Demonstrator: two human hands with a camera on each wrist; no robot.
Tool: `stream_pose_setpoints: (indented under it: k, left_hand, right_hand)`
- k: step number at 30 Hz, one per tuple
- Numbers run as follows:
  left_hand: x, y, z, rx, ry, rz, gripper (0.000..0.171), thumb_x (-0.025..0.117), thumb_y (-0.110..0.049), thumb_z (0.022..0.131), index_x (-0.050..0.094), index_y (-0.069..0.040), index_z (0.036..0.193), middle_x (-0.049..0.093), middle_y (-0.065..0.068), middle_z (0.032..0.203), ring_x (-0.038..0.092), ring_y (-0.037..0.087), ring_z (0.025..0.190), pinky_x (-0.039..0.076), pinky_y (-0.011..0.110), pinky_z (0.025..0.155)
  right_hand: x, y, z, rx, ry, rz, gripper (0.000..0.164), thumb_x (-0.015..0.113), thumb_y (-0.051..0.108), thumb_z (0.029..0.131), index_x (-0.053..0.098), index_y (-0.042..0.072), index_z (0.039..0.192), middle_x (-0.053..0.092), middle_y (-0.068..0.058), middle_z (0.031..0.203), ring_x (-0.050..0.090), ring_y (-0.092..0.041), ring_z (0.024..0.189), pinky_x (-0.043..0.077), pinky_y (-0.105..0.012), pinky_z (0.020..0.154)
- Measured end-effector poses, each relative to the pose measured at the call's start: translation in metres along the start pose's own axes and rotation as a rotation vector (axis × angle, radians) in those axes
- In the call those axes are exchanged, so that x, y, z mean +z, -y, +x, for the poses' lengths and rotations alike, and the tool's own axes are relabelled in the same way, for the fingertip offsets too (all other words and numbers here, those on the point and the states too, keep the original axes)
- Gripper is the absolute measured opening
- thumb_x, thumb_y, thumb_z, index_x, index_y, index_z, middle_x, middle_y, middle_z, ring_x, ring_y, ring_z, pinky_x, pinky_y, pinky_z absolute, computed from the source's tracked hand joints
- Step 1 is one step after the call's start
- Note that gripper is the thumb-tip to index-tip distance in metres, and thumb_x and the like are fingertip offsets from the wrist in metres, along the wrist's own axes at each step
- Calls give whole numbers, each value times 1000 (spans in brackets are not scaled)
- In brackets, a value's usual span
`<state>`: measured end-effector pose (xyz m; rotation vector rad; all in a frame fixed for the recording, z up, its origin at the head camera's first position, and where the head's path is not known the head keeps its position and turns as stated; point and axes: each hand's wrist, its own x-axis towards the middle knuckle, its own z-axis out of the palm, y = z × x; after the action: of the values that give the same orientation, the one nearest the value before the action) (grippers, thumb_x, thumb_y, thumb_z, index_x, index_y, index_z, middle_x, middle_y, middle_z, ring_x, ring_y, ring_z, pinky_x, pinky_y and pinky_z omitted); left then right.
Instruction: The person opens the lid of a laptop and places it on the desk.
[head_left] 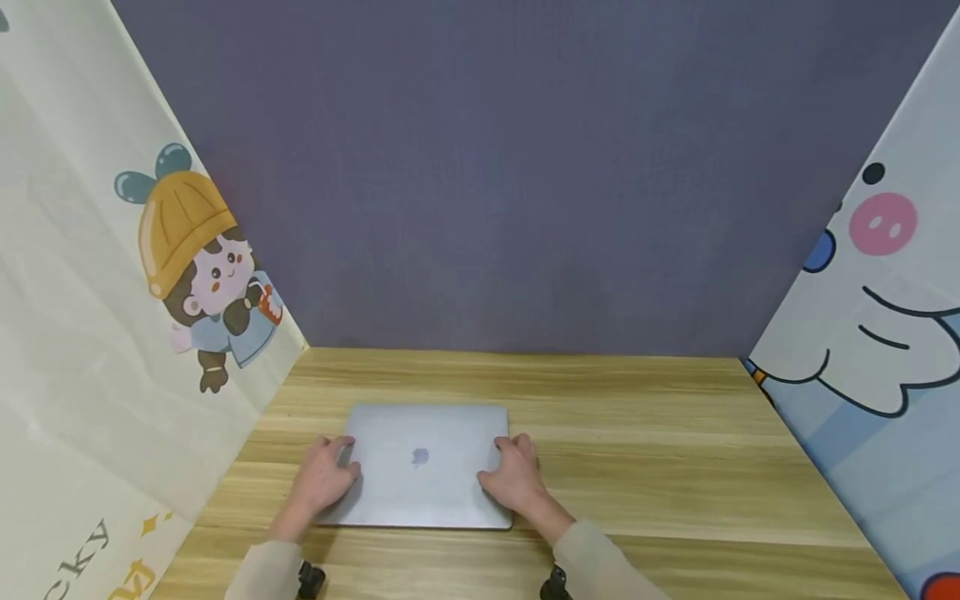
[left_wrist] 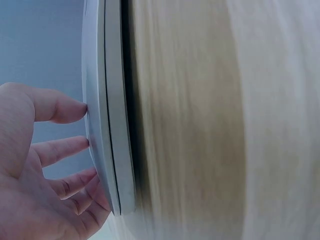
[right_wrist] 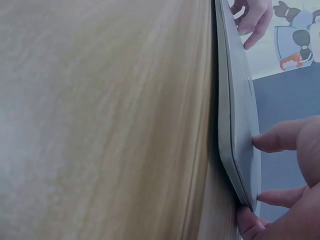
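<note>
A closed silver laptop (head_left: 420, 492) lies flat on the wooden table, its lid with a dark apple logo facing up. At its left side, my left hand (head_left: 322, 477) grips the edge, thumb and a fingertip on the lid and the other fingers curled at the side. My right hand (head_left: 516, 475) holds the opposite edge. In the right wrist view, that hand's thumb (right_wrist: 280, 137) touches the lid while a finger curls against the side near the corner. The left wrist view shows the thin seam between lid and base of the laptop (left_wrist: 112, 125).
The wooden table (head_left: 660, 467) extends to the right of the laptop. A dark grey-blue panel (head_left: 480, 183) stands along its back edge. Cartoon-printed sheets flank both sides, a pale one (head_left: 75, 275) at left and a blue-white one (head_left: 885, 333) at right.
</note>
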<state>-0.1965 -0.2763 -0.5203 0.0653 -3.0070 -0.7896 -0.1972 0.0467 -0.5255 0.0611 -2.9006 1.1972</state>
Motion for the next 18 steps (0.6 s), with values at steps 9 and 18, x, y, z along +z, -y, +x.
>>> stream_pose_setpoints:
  k: [9, 18]
  left_hand:
    - [5, -9, -3, 6, 4, 5, 52, 69, -17, 86, 61, 5, 132, 56, 26, 115, 56, 36, 98, 51, 54, 81]
    - [9, -15, -5, 17, -1, 0, 52, 68, -17, 86, 61, 5, 132, 56, 24, 113, 55, 32, 95, 52, 49, 76]
  right_hand:
    - [-6, -7, -3, 11, -12, -17, 69, 82, 15, 71, 60, -11, 130, 49, -20, 113, 46, -33, 106, 48, -50, 93]
    - [-10, -15, -3, 26, -25, -27, 67, 83, 17, 71, 62, -9, 129, 50, -20, 115, 47, -33, 108, 48, -50, 94]
